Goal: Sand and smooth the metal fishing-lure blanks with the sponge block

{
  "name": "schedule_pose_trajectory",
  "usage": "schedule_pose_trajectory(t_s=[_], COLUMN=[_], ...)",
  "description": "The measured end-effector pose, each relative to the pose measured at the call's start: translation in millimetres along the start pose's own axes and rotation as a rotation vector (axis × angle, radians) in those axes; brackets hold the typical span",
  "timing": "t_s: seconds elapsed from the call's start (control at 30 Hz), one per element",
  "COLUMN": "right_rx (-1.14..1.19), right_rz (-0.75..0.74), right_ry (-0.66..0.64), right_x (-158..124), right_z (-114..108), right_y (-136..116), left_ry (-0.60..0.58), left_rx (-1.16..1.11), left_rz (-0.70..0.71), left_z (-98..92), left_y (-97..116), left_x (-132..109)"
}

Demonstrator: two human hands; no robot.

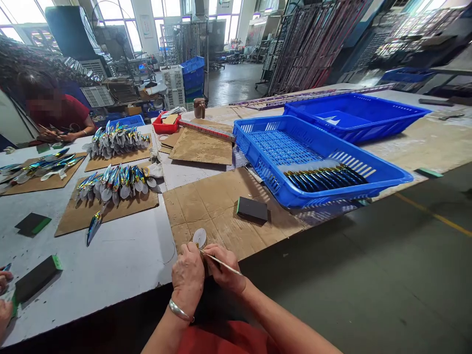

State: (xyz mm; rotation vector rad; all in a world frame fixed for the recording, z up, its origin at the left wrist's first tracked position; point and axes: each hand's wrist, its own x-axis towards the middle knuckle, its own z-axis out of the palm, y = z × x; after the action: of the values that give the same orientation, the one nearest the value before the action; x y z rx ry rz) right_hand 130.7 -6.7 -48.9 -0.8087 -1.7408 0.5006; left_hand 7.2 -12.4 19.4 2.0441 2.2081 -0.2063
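Observation:
At the table's near edge my left hand (pixel 189 275) is closed around a small piece with a round silver end (pixel 199 237) that sticks up past my fingers. My right hand (pixel 224 268) pinches a thin stick-like tool (pixel 221 262), its tip meeting the piece at my left fingers. Both hands hover over a sheet of brown cardboard (pixel 217 206). A dark sanding block (pixel 252 209) lies on that cardboard just beyond my hands.
A blue crate (pixel 258 142) holding a row of iridescent pieces (pixel 324 177) stands right of the cardboard, a second blue crate (pixel 354 115) behind it. Piles of shiny spoons (pixel 116 179) rest on cardboard at left. Another person (pixel 55 115) works at far left; someone's hands (pixel 3 295) show at the left edge.

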Motion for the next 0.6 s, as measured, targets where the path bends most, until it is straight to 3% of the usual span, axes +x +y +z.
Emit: schedule_pose_trajectory(t_s=[0.23,0.6], right_rx=[-0.041,0.019], right_rz=[0.234,0.164], right_ry=[0.155,0.113], right_x=[6,10], right_z=[5,16], right_y=[-11,-13], left_ry=[-0.070,-0.181], left_rx=[-0.115,-0.172], left_rz=[0.021,-0.005], left_z=[-7.8,-16.0], left_y=[-11,-13], left_x=[5,7])
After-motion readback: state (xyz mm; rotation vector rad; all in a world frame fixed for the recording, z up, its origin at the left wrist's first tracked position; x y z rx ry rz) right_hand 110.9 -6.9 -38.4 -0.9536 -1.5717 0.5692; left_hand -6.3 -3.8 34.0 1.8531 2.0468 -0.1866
